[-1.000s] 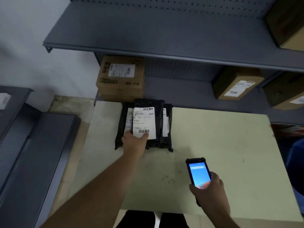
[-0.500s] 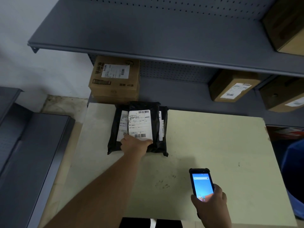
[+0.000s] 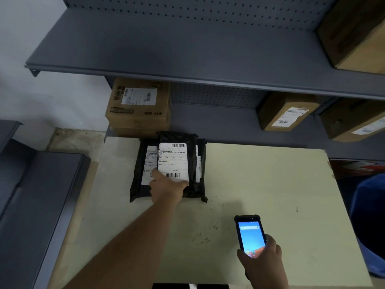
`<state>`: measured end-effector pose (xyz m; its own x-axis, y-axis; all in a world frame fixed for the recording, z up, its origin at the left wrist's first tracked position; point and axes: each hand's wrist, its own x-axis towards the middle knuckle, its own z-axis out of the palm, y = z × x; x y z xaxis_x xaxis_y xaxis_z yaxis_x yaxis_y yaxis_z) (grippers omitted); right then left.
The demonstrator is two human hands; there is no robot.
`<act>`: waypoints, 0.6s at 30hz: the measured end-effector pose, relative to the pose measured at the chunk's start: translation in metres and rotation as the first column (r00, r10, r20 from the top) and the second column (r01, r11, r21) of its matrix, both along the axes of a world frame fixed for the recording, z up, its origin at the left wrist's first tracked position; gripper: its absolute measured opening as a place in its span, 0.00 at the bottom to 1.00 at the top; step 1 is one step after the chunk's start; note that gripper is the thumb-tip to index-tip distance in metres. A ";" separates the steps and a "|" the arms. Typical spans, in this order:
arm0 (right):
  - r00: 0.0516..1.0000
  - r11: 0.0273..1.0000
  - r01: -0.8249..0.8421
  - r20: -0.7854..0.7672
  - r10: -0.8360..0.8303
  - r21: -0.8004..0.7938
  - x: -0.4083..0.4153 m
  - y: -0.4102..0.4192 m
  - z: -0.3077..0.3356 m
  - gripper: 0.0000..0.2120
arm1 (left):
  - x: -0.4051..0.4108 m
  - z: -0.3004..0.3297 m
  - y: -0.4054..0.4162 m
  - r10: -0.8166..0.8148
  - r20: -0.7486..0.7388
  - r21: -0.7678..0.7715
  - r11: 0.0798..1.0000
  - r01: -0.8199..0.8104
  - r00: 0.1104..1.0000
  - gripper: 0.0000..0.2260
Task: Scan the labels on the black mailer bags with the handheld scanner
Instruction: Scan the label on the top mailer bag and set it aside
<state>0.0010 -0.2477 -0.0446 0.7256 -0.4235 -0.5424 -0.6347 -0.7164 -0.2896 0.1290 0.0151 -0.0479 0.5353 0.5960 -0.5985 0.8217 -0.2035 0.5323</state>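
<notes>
While right hand [image 3: 263, 263] still grips scanner [image 3: 251, 234], left hand [image 3: 168, 187] pinching top mailer bag [image 3: 177, 137], thumb higher on label [image 3: 173, 159].

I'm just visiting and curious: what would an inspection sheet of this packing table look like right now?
Surface: pale table, dark smudges near its middle.
Job's things: top mailer bag, label up, on other black mailer bags; handheld scanner, screen lit.
Clutter: blue object beside the table's right edge, kind unclear.
Grips: left hand holds the top mailer bag's near edge; right hand holds the scanner, apart from the bags.
Cables: nothing seen.
Surroundings: grey shelves with labelled cardboard boxes.
</notes>
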 end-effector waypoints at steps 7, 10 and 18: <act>0.999 0.997 0.032 0.013 -0.034 0.076 0.002 0.012 0.011 0.43 | -0.003 0.008 0.005 0.067 0.027 -0.104 0.993 -0.064 0.997 0.45; 0.999 0.992 0.038 0.028 -0.042 0.122 0.004 0.018 0.017 0.42 | -0.007 0.008 0.009 0.116 0.040 -0.153 0.982 -0.108 0.992 0.36; 0.996 0.986 -0.052 0.075 0.040 0.157 0.014 0.022 0.044 0.40 | -0.019 0.009 0.020 0.096 0.106 -0.225 0.972 -0.071 0.990 0.27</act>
<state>0.0153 -0.2254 -0.0003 0.7817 -0.3012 -0.5461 -0.5756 -0.6855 -0.4459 0.1099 0.0355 -0.0392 0.5621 0.5023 -0.6570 0.7614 -0.0042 0.6482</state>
